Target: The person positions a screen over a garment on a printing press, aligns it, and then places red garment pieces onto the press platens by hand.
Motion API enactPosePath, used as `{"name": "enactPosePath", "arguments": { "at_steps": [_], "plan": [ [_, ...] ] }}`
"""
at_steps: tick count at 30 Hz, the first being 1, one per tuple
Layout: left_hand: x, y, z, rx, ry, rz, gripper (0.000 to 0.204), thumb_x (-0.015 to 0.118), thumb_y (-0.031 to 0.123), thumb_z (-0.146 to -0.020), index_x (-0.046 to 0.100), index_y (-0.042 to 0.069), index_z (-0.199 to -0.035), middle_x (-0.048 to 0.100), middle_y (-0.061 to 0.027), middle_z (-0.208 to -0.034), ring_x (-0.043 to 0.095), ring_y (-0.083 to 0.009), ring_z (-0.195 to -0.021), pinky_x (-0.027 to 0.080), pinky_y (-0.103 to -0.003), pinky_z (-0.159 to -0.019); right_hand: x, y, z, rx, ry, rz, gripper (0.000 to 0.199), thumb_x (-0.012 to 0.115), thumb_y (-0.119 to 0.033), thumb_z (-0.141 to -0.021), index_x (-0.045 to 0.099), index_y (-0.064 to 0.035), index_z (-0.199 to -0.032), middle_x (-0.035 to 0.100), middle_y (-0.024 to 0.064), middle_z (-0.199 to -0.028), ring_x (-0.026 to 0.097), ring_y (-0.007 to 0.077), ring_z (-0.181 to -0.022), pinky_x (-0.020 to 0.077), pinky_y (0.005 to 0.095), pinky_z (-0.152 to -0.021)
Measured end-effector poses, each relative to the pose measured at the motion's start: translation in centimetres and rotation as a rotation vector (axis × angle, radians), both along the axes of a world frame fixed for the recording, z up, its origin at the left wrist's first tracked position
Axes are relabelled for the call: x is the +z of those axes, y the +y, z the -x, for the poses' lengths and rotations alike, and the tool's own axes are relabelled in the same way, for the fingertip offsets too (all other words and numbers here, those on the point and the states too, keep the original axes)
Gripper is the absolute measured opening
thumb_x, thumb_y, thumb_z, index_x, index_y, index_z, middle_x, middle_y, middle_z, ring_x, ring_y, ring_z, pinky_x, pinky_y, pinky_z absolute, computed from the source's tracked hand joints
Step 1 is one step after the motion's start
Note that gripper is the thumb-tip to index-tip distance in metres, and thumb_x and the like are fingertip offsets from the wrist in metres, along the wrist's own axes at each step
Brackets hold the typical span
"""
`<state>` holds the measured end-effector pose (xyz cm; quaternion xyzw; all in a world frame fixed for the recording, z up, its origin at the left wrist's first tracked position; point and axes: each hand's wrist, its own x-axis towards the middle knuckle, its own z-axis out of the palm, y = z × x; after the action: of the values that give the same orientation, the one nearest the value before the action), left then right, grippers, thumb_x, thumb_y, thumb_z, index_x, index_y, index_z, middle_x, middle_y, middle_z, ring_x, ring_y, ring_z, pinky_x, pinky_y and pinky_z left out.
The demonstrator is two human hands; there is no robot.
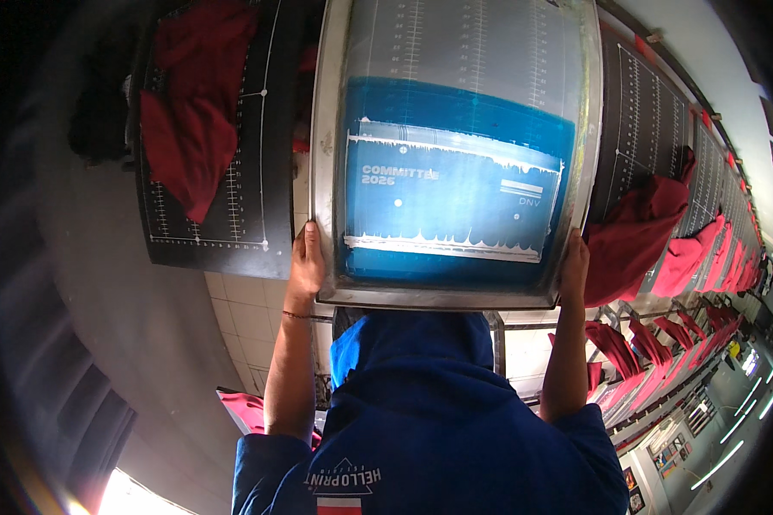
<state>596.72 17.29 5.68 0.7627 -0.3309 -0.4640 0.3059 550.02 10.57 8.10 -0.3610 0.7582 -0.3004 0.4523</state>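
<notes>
I hold a large screen-printing frame (455, 299) with a grey metal rim and a blue coated mesh bearing a pale design and white ink lines. My left hand (305, 262) grips the frame's left side near its lower corner. My right hand (574, 268) grips the right side at about the same height. The frame sits flat between two black boards, above my blue shirt (429, 412). Whatever lies beneath the frame is hidden.
A black gridded board (249, 129) on the left carries a dark red garment (189, 120). On the right, a row of black boards (653, 120) holds more red garments (636, 236), running off to the far right. Pale tiled floor (240, 318) shows below.
</notes>
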Motion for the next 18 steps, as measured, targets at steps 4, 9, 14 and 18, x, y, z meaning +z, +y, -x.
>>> {"name": "enactPosePath", "arguments": {
  "at_steps": [4,9,14,18],
  "plan": [
    [0.1,-0.2,0.2,0.003,-0.022,0.066,0.053,0.032,0.043,-0.105,0.045,-0.002,-0.080,0.038,-0.0061,-0.067,0.036,-0.0162,-0.067,0.036,-0.034,-0.061,-2.3,0.8,2.4,0.014,0.020,-0.006,0.045,0.044,-0.043,-0.102,0.063,-0.0043,-0.090,0.055,-0.0026,-0.076,0.048,0.0073,-0.068,0.0394,0.0267,-0.060],
    [0.0,-0.2,0.2,0.004,-0.040,0.093,0.052,0.032,0.041,-0.105,0.044,-0.002,-0.079,0.038,-0.0065,-0.066,0.036,-0.0163,-0.066,0.035,-0.035,-0.060,-1.0,0.3,1.1,-0.010,0.047,-0.031,0.045,0.046,-0.045,-0.101,0.063,-0.0059,-0.087,0.054,-0.0027,-0.073,0.047,0.0073,-0.066,0.0384,0.0270,-0.059],
    [0.1,-0.4,0.6,-0.001,-0.105,0.124,0.052,0.031,0.041,-0.105,0.044,-0.001,-0.077,0.039,-0.0052,-0.065,0.035,-0.0162,-0.064,0.035,-0.036,-0.059,-1.4,0.5,1.3,-0.033,-0.019,0.002,0.045,0.047,-0.043,-0.101,0.064,-0.0048,-0.087,0.056,-0.0014,-0.073,0.048,0.0079,-0.064,0.0386,0.0267,-0.058],
    [-1.2,0.5,-0.2,0.049,0.047,0.041,0.055,0.032,0.044,-0.105,0.055,-0.004,-0.087,0.052,-0.0065,-0.074,0.044,-0.0173,-0.071,0.041,-0.035,-0.066,-0.8,0.2,0.7,-0.025,-0.100,-0.011,0.046,0.047,-0.044,-0.101,0.065,-0.0029,-0.089,0.059,0.0001,-0.075,0.050,0.0082,-0.064,0.0403,0.0263,-0.058]
  ]
}}
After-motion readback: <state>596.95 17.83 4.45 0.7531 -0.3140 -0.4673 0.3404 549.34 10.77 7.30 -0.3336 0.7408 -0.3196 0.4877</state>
